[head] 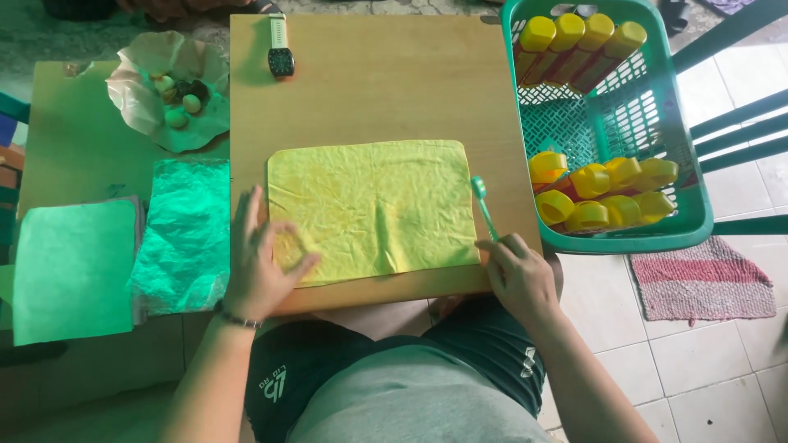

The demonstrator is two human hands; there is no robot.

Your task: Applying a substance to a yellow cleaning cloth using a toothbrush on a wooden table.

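Pressing yellow cloth (373, 209) under left hand (258, 262), right hand (517, 275) gripping green toothbrush (484, 207)

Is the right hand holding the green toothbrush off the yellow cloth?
Yes: the right hand grips the green toothbrush beside the yellow cloth's right edge.

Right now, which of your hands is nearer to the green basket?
Right. The right hand holds a green toothbrush just left of the green basket; the left hand rests on the yellow cloth's far corner.

Wooden board (394, 98) carries yellow cloth (373, 209), smartwatch (280, 49), green toothbrush (484, 209), basket corner (607, 238).
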